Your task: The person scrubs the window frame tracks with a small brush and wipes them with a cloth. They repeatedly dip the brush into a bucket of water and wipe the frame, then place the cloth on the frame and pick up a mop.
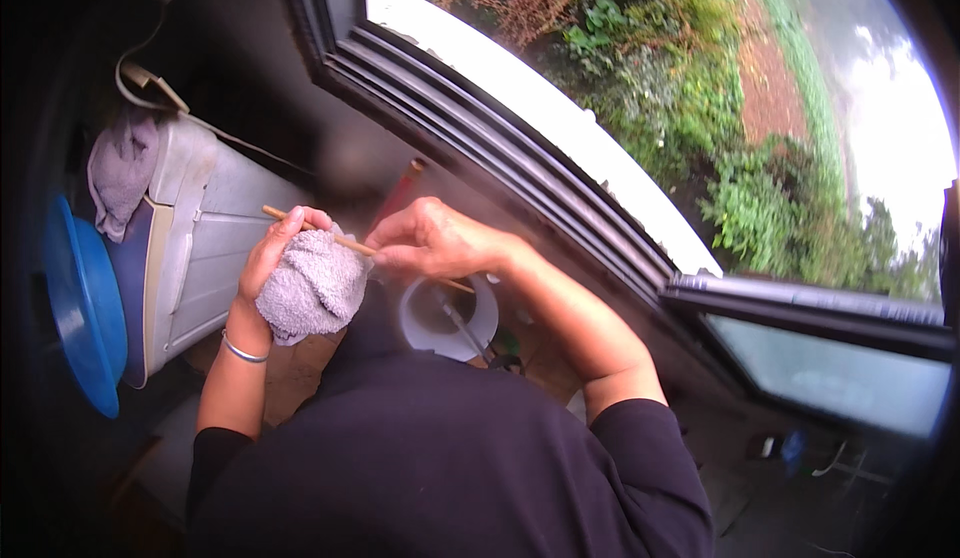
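Observation:
My left hand (274,250) holds a bunched grey terry cloth (313,288) together with a thin wooden stick (351,244) that crosses over the cloth's top. One end of the stick pokes out past my left thumb. My right hand (431,239) pinches the same stick just right of the cloth, between thumb and fingers. A thin length that looks like the stick's other end shows below my right wrist. Under that wrist stands a white bucket (486,314) with a grey shaft leaning in it.
A white washing machine (240,213) stands at left, with another cloth (124,171) draped over it and a blue plastic basin (86,310) beside it. A red pole (397,190) leans near the wall. Along the right runs an open window's frame (510,153), greenery outside.

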Motion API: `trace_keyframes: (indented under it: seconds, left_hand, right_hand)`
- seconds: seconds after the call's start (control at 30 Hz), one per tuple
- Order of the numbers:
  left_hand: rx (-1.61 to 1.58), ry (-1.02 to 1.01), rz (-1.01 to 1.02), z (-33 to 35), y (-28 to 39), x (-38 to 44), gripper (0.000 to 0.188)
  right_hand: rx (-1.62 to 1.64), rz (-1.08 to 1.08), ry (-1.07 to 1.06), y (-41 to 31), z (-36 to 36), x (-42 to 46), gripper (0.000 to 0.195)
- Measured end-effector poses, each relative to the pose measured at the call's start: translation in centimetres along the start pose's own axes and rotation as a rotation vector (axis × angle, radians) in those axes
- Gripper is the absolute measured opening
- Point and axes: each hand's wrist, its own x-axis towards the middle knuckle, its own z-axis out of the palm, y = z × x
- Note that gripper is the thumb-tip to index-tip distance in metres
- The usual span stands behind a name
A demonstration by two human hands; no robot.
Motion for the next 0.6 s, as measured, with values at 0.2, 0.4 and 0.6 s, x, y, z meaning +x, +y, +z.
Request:
trace_keyframes:
  seconds: [0.2, 0.4, 0.6]
  left_hand:
    - [0.063, -0.201, -0.149, 3.1, -1.8, 0.8, 0.042]
    - [-0.114, -0.125, -0.373, 6.2, -6.2, 1.9, 0.037]
    - [-0.231, -0.056, -0.529, 5.9, -10.2, 3.8, 0.036]
  right_hand:
    - [0.197, 0.108, 0.385, 1.3, 4.9, -8.5, 0.018]
    - [0.364, 0.246, 0.743, 6.9, 9.9, -20.8, 0.020]
    - [0.429, 0.575, 1.121, 10.9, 18.2, -28.2, 0.017]
